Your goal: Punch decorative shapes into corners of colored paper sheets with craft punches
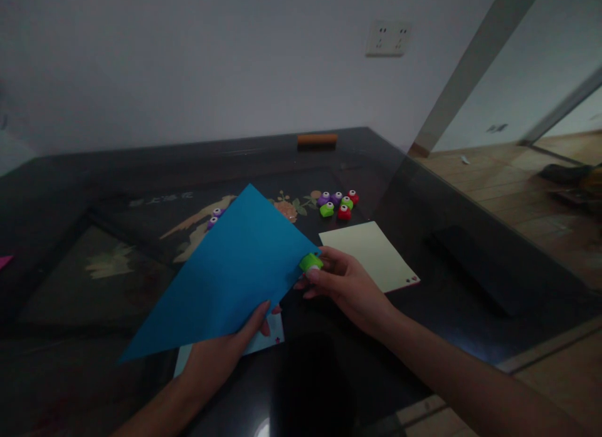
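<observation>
My left hand (251,327) is closed on the lower edge of a large blue sheet of paper (235,268), holding it tilted above the table. My right hand (343,280) pinches a small green clip (310,262) at the sheet's right corner. Whether the clip's jaws grip the paper I cannot tell. Under my left hand lies a pale blue sheet (275,332), partly covered. To the right of the blue paper is a cream notepad (371,255) with small marks in one corner.
Several purple, green and red clips with eyes (345,212) sit beyond the notepad. Purple clips (213,222) show behind the blue paper. An orange-brown cylinder (317,140) lies at the back edge of the dark glossy table (376,167). A dark flat object (475,268) lies at right.
</observation>
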`<state>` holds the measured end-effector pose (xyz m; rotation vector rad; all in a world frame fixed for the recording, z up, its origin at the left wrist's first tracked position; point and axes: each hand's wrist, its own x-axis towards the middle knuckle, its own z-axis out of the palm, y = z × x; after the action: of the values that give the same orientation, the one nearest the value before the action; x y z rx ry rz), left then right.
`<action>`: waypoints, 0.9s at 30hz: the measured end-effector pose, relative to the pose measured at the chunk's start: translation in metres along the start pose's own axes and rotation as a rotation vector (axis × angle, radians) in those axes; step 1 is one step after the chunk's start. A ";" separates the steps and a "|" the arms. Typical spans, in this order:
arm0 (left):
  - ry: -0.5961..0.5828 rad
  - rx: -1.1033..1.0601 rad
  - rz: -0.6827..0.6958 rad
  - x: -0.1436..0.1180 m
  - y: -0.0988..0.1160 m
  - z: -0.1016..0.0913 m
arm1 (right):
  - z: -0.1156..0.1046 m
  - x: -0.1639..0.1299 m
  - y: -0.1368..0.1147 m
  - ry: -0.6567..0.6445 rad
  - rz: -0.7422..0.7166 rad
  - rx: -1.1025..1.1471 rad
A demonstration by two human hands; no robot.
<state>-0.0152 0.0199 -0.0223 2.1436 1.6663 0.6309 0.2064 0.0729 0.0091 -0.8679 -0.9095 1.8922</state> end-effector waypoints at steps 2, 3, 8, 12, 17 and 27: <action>0.008 -0.005 0.007 -0.001 0.000 0.003 | 0.000 0.000 -0.001 -0.002 0.003 0.004; 0.018 -0.011 0.004 -0.002 0.001 0.004 | 0.000 0.000 -0.001 -0.002 0.003 0.005; 0.117 -0.050 -0.014 -0.009 0.006 0.004 | 0.001 0.000 -0.002 0.007 0.016 0.006; 0.109 -0.056 -0.026 -0.006 0.003 0.000 | 0.002 0.000 -0.001 0.017 0.029 0.032; 0.040 -0.034 -0.012 -0.001 -0.001 -0.003 | 0.000 0.000 0.000 0.007 0.024 0.046; 0.051 -0.060 0.019 -0.003 -0.002 -0.004 | 0.000 0.000 -0.001 0.009 0.018 0.046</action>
<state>-0.0191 0.0171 -0.0207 2.1198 1.6336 0.7374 0.2070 0.0736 0.0102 -0.8588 -0.8517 1.9154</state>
